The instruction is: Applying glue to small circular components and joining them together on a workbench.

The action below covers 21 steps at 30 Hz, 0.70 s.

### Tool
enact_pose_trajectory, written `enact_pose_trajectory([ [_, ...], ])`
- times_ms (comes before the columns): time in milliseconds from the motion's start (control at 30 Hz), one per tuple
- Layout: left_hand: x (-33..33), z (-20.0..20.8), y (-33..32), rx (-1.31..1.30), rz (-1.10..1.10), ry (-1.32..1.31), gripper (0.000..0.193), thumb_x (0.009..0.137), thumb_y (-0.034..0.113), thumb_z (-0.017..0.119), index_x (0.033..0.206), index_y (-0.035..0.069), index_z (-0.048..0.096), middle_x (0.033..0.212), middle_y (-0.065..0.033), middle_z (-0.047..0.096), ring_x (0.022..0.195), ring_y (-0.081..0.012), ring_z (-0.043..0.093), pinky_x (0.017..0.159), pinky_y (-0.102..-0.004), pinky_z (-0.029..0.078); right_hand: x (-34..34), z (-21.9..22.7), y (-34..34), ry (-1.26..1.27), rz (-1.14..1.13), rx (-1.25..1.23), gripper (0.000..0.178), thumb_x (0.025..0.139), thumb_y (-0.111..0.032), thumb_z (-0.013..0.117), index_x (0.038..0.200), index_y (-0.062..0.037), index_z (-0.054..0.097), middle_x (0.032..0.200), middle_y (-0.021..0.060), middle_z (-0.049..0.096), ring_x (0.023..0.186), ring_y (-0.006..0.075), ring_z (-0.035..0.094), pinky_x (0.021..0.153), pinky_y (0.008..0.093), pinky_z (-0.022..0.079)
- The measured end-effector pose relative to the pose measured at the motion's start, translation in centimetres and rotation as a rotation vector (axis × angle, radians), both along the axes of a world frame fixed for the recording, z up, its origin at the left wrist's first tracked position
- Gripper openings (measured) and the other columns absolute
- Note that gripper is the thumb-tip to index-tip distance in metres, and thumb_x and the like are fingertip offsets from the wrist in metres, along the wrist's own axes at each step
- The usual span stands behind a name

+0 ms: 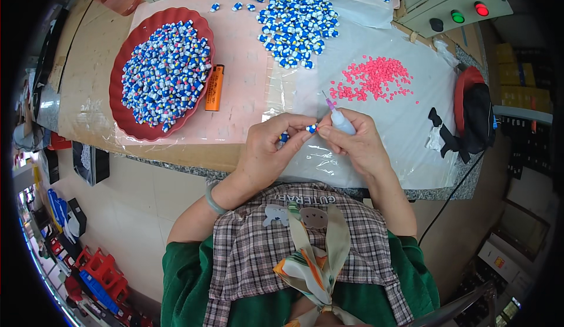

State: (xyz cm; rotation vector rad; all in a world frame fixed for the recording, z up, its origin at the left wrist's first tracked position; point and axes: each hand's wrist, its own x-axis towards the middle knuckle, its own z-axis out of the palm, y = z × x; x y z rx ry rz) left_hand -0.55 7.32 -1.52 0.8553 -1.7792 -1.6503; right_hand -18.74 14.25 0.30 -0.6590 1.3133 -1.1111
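My left hand [264, 145] pinches a small blue-and-white piece [311, 128] between thumb and forefinger. A second such piece [284, 137] is tucked among its fingers. Closed around a small white squeeze bottle [342, 122] with a purple collar and thin needle tip, my right hand [361, 142] has its fingertips almost at the pinched piece. Whether those fingertips also hold something tiny, I cannot tell. Just beyond the bottle lies a scatter of small pink bits [376, 79]. Farther off is a heap of blue-and-white pieces [298, 22].
To the left, a red scalloped tray [116, 86] is filled with similar pieces, some showing pink. An orange-and-black object [214, 89] lies beside it. At right are a red bowl [464, 86] with black cloth, and a control box [455, 4] with lit buttons. Clear sheeting covers the tabletop [376, 151].
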Motion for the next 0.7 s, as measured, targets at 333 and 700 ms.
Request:
enact_pose_trajectory([
  [333, -0.2, 0.0, 0.0, -0.381, -0.01, -0.034, 0.022, 0.082, -0.001, 0.066, 0.104, 0.0, 0.063, 0.088, -0.0138, 0.065, 0.076, -0.0268, 0.066, 0.065, -0.0325, 0.053, 0.0, -0.5, 0.1, 0.02, 0.012, 0.039, 0.008, 0.086, -0.007, 0.069, 0.089, -0.0006, 0.065, 0.065, -0.0016, 0.056, 0.053, 0.003, 0.045, 0.046, 0.0186, 0.03],
  [700, -0.3, -0.3, 0.3, -0.111, -0.022, -0.032, 0.025, 0.085, -0.001, 0.064, 0.11, -0.002, 0.062, 0.089, -0.0118, 0.068, 0.075, -0.0199, 0.066, 0.063, -0.0295, 0.051, 0.8, -1.6, 0.5, 0.052, -0.103, -0.043, 0.01, 0.084, -0.005, 0.071, 0.088, -0.0018, 0.062, 0.069, 0.001, 0.06, 0.053, 0.0044, 0.05, 0.045, 0.0181, 0.037],
])
